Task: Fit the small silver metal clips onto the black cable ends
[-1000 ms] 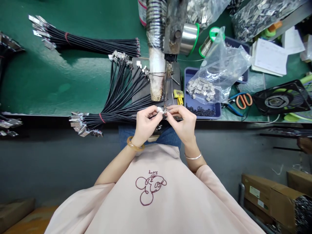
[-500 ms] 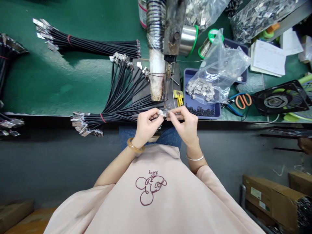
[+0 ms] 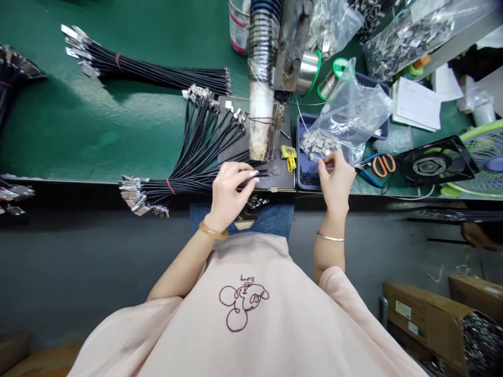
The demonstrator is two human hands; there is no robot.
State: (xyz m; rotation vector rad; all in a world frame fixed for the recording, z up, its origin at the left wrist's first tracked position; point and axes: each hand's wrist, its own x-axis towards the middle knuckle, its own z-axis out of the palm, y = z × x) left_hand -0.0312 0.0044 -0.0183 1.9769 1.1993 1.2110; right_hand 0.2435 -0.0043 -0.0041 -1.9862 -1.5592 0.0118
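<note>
My left hand [image 3: 231, 191] is at the bench edge, thumb and fingertips closed round the end of a black cable [image 3: 262, 173] from the fanned-out bundle [image 3: 196, 175]. A red band ties that bundle, and its far ends carry metal connectors [image 3: 133, 195]. My right hand [image 3: 337, 178] reaches over the purple tray [image 3: 299, 157], its thumb and forefinger pinched together beside small metal connector shells [image 3: 319, 142]. Whatever lies between those fingertips is too small to make out. Above the cable ends stands a soldering fixture [image 3: 278, 128] next to a wrapped hose nozzle [image 3: 260, 125].
A yellow clip [image 3: 290, 157] lies left of the tray. To the right are orange-handled pliers [image 3: 383, 165], a black fan [image 3: 436, 159] and a notepad [image 3: 417, 103]. Solder spools [image 3: 309, 73] stand behind. Another tied cable bundle [image 3: 157, 72] rests at the back left.
My right hand has moved away from my left, rightward to the tray. My left hand has shifted slightly left, and the metal piece between both hands is gone from there.
</note>
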